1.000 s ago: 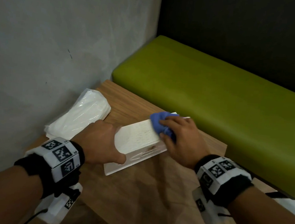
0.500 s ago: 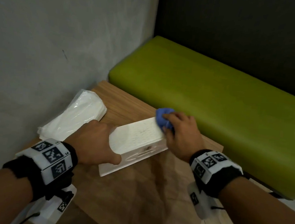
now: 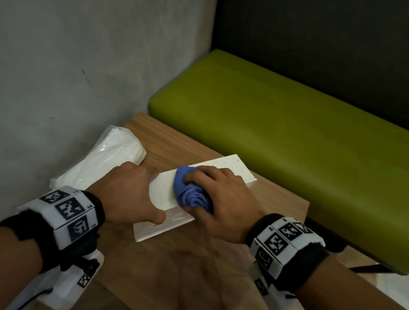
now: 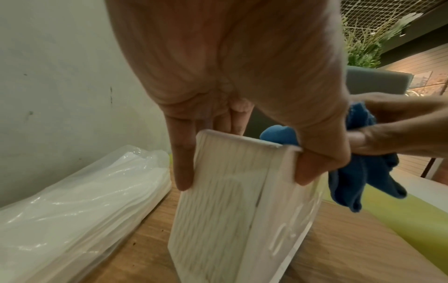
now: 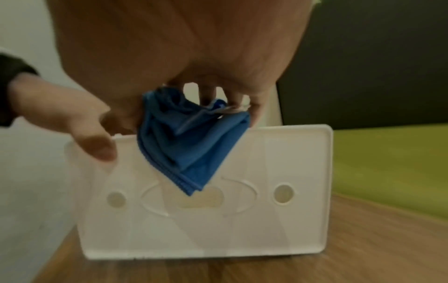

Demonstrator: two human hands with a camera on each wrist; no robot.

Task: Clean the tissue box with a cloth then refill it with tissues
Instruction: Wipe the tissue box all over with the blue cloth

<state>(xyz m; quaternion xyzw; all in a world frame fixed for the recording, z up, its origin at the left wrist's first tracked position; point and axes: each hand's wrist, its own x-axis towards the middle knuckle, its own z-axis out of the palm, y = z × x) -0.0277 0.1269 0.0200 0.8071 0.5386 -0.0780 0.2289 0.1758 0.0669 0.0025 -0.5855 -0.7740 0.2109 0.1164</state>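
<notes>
A white tissue box (image 3: 232, 167) stands on its long side on the wooden table (image 3: 189, 264), its slotted face (image 5: 206, 201) turned toward me. My left hand (image 3: 130, 195) grips the box's near left end (image 4: 225, 201), thumb on the slotted face and fingers on the far side. My right hand (image 3: 222, 196) holds a bunched blue cloth (image 3: 190, 193) and presses it on the box's upper side near the left hand. The blue cloth (image 5: 189, 141) hangs partly over the slotted face. A plastic-wrapped pack of white tissues (image 3: 103, 165) lies left of the box by the wall.
A grey wall (image 3: 70, 69) borders the table on the left. A green bench cushion (image 3: 299, 138) runs along the table's far and right sides, with a dark panel (image 3: 332, 37) behind it. Bare wooden tabletop lies in front of the box.
My right hand has slid the blue cloth along the box's upper side from the far right end toward my left hand. The left hand keeps its grip on the box.
</notes>
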